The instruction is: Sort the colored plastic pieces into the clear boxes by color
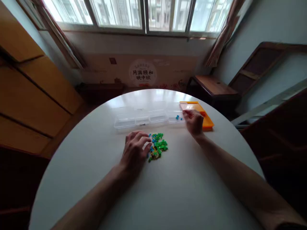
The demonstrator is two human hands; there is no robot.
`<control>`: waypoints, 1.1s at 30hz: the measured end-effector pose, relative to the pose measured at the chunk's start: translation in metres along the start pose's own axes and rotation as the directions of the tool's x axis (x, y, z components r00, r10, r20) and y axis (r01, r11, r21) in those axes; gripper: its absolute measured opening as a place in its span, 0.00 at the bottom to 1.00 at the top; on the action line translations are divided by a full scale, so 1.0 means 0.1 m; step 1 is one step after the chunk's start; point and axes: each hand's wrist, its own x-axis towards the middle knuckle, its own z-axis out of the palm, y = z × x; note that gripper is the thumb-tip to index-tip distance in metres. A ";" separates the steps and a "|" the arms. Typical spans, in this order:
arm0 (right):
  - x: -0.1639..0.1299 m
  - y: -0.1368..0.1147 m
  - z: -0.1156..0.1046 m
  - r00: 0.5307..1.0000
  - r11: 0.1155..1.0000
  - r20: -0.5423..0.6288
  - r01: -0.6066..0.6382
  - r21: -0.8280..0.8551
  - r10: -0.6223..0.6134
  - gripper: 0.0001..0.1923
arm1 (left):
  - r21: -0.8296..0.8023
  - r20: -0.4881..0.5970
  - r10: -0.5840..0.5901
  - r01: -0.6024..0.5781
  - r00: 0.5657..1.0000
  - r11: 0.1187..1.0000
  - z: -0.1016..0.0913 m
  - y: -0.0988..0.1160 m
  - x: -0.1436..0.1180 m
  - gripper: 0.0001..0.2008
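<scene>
Head view: left hand (136, 145), loosely open, at the brick pile (160, 146); clear divided box (126, 123) beyond, blue bricks (177, 117) in its rightmost compartment; right hand (193, 122) beside them, fingertips bunched, grip unclear; seemingly a placing step; next calls for careful pinching.

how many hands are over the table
2. The left hand is at the left side of the pile of small bricks; the right hand is at the right end of the clear box. No others show.
</scene>
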 end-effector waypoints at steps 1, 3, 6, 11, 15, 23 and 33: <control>-0.03 -0.01 0.01 1.000 1.000 0.014 -0.002 0.002 0.002 0.11 | 0.005 0.005 0.002 -0.002 1.000 1.000 0.00 -0.01 -0.01 0.05; -0.08 -0.05 0.04 0.999 1.000 0.044 0.004 0.006 -0.005 0.11 | 0.018 0.022 0.011 -0.011 1.000 1.000 -0.01 -0.03 -0.03 0.09; -0.14 -0.13 0.04 0.994 0.999 0.096 0.040 0.017 -0.042 0.10 | 0.051 0.069 0.038 -0.042 0.997 0.998 0.00 -0.06 -0.04 0.16; -0.21 -0.30 0.00 0.980 0.991 0.146 0.130 0.033 -0.134 0.08 | 0.081 0.129 0.075 -0.086 0.989 0.993 0.02 -0.07 -0.02 0.13; -0.26 -0.37 -0.01 0.968 0.984 0.176 0.171 0.050 -0.177 0.08 | 0.057 0.104 0.080 -0.086 0.991 0.995 0.02 -0.08 -0.02 0.10; -0.32 -0.40 0.03 0.951 0.972 0.204 0.216 0.094 -0.232 0.07 | 0.040 0.068 0.049 -0.052 0.997 0.998 0.04 -0.11 -0.01 0.08; -0.40 -0.66 -0.02 0.905 0.945 0.329 0.184 0.271 -0.270 0.05 | 0.011 -0.061 0.150 -0.149 0.987 0.989 -0.01 -0.08 -0.01 0.05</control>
